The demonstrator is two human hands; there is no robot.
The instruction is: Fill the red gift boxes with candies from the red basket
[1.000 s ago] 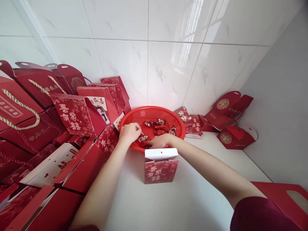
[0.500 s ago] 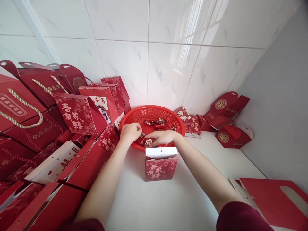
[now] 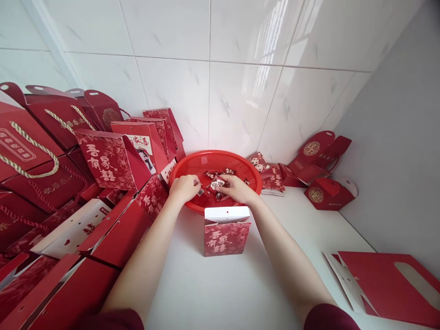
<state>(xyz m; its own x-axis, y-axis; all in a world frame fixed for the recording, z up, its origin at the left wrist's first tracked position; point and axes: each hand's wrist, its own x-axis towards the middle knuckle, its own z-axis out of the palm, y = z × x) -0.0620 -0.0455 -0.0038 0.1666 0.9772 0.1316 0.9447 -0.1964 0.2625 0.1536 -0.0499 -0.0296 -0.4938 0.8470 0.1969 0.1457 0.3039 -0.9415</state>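
Note:
A red plastic basket (image 3: 182, 162) with perforated walls holds several small wrapped candies (image 3: 228, 172). Over its left side, my left hand (image 3: 185, 188) is closed, with a red candy packet (image 3: 202, 196) bearing a barcode at its fingertips; most of the grip is hidden. Inside the basket, my right hand (image 3: 237, 188) pinches a red and white wrapped candy (image 3: 217, 184) between thumb and fingers. Just in front of the basket stands an upright red gift box (image 3: 227, 238) with white lettering, its white top flap raised.
Many red gift boxes (image 3: 106, 160) crowd the left side, some with rope handles. By the tiled wall at right are patterned packs (image 3: 273, 176) and red boxes (image 3: 328, 195). A flat red carton (image 3: 385, 284) lies at the near right on the white table (image 3: 206, 298).
My right hand has drawn back from low in the basket, fingers now pinched on a wrapped candy. My left hand stays nearly where it was. The view has shifted slightly.

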